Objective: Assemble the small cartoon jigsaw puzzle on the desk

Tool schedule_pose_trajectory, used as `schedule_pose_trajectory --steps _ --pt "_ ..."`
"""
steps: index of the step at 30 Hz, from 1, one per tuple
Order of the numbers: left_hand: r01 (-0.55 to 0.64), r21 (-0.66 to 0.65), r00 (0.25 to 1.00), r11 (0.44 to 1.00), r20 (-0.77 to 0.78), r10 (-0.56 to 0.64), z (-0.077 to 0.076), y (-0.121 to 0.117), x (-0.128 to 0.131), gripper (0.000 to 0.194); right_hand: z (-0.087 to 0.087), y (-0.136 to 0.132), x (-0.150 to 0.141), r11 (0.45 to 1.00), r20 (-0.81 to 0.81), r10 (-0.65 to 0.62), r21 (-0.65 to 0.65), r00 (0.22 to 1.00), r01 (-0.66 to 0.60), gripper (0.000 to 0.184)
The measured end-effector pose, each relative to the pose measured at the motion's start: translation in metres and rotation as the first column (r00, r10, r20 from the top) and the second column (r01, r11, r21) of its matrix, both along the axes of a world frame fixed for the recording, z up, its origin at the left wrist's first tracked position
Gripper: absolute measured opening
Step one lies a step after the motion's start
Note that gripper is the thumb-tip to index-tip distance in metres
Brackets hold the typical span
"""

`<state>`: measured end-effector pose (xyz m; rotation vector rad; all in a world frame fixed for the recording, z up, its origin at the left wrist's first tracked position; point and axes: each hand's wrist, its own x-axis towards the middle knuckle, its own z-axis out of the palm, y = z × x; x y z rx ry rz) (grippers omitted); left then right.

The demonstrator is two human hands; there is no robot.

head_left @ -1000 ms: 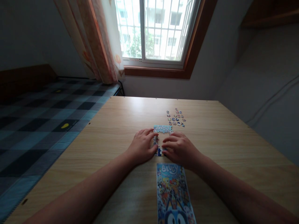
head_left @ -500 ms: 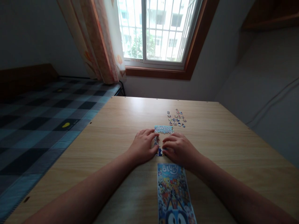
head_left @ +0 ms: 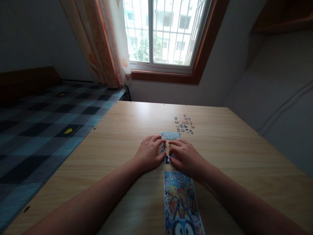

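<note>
A partly joined jigsaw puzzle (head_left: 170, 135) lies flat on the wooden table, its top rows light blue with lettering and a strip running down its left side. My left hand (head_left: 152, 152) rests along that left strip, fingers apart and curved over its edge. On the opposite side, my right hand (head_left: 183, 154) bends over the puzzle's right part and hides much of it. Its fingers are curled, with thumb and forefinger near dark blue pieces (head_left: 167, 159) at the bottom; whether a piece is between them I cannot make out. Nearer me lies the "Bluey" picture sheet (head_left: 182, 202).
Several loose puzzle pieces (head_left: 185, 124) are scattered beyond the puzzle on the wooden table (head_left: 117, 137). A bed with a checked cover (head_left: 56, 130) stands along the left edge. Behind the table are a window (head_left: 168, 32) and a curtain (head_left: 102, 42).
The fingers of my right hand have shifted slightly left, and its forefinger now reaches farther over the puzzle's middle. My left hand stays in place.
</note>
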<state>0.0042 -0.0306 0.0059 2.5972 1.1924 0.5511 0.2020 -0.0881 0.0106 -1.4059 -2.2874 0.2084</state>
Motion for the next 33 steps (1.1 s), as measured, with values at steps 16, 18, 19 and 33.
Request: schedule_pose_trajectory --steps 16,18,19,33 --pt "0.005 0.002 1.0 1.0 -0.001 -0.005 0.002 -0.001 0.0 0.045 -0.004 0.004 0.003 0.998 -0.124 0.046 -0.032 0.991 -0.05 0.012" --pt "0.01 0.0 1.0 1.0 0.004 -0.01 0.002 -0.001 -0.001 0.045 -0.005 0.004 0.005 0.997 -0.152 0.074 -0.014 0.986 -0.077 0.013" --pt "0.013 -0.001 1.0 1.0 0.006 -0.013 0.002 -0.001 -0.001 0.045 -0.005 0.004 0.007 0.996 -0.161 0.084 -0.005 0.983 -0.086 0.012" --pt "0.106 0.05 0.977 0.993 0.18 -0.113 0.007 -0.005 -0.003 0.012 -0.008 0.005 0.012 0.996 -0.174 0.092 0.013 0.98 -0.091 0.009"
